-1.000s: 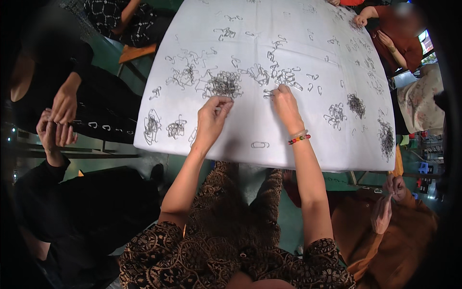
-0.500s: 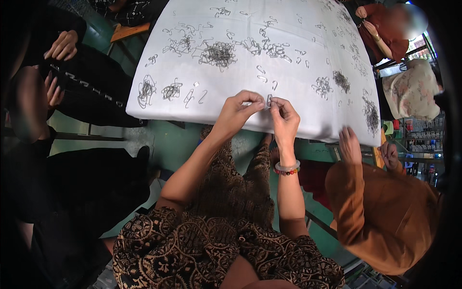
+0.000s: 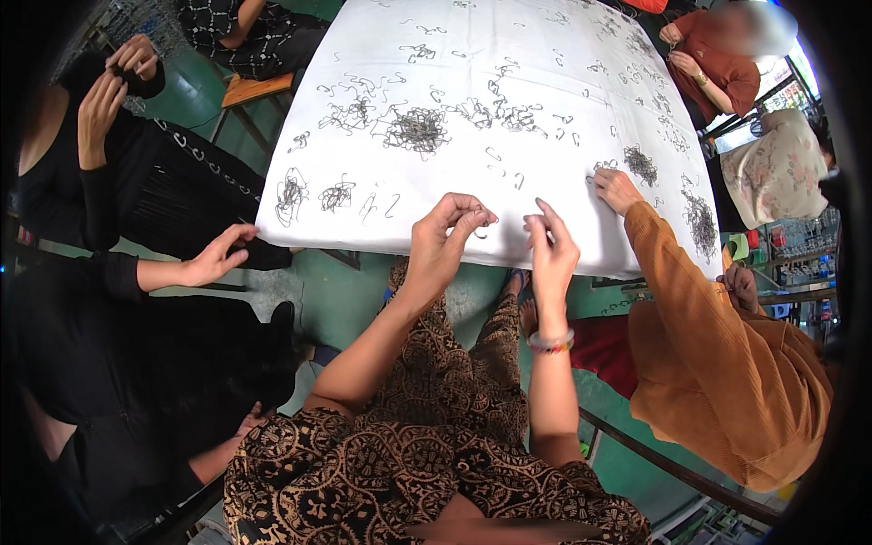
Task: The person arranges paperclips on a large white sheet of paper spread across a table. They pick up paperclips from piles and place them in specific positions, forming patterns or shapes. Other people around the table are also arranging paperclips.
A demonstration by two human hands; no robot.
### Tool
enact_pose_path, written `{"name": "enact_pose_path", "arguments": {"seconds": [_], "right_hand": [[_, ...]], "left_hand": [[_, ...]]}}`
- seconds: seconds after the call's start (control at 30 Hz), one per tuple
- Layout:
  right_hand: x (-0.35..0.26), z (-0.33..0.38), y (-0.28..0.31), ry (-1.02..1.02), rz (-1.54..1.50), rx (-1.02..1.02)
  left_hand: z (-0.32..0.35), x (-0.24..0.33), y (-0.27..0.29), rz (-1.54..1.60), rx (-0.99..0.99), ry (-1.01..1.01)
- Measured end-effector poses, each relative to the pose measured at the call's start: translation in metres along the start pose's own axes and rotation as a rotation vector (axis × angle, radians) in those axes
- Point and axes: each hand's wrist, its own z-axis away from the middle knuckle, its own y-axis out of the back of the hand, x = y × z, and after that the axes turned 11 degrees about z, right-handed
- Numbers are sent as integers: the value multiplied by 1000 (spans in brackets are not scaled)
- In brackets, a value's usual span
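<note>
Above the near edge of the white-covered table (image 3: 400,238), my left hand (image 3: 445,238) pinches a small dark curved wire hook (image 3: 481,233) between thumb and fingertips. My right hand (image 3: 552,254) is a short way to its right, fingers apart, with nothing visible in it. A few loose S-shaped wire hooks (image 3: 518,181) lie on the cloth just beyond both hands. Farther off sits a dense tangle of the same hooks (image 3: 416,130). Two smaller clumps, one a wire heap (image 3: 336,196), are near the left front corner.
At right, a co-worker's hand (image 3: 618,189) in a brown sleeve touches a clump beside another hook pile (image 3: 640,165). On the left, a co-worker's hand (image 3: 218,257) is by the table corner, and a wire chain (image 3: 207,163) hangs across dark clothing. A wooden stool (image 3: 256,89) stands beyond.
My hands, together at a small metal link before, have separated; my right hand has opened. The brown-sleeved co-worker has reached farther over the table. A hand has appeared by the left corner.
</note>
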Motion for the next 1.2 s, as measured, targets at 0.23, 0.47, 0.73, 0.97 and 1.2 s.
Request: {"name": "enact_pose_path", "arguments": {"seconds": [0.23, 0.47, 0.73, 0.97, 1.2], "right_hand": [[50, -121, -23, 568, 673, -230], [62, -120, -8, 323, 699, -317], [-9, 21, 31, 68, 12, -120], [-39, 45, 21, -7, -255, 29], [-34, 50, 9, 149, -292, 137]], "left_hand": [[15, 4, 7, -96, -88, 62], [11, -5, 9, -182, -115, 76], [10, -29, 0, -336, -147, 30], [17, -20, -12, -346, -246, 17], [16, -19, -3, -257, -241, -148]]}}
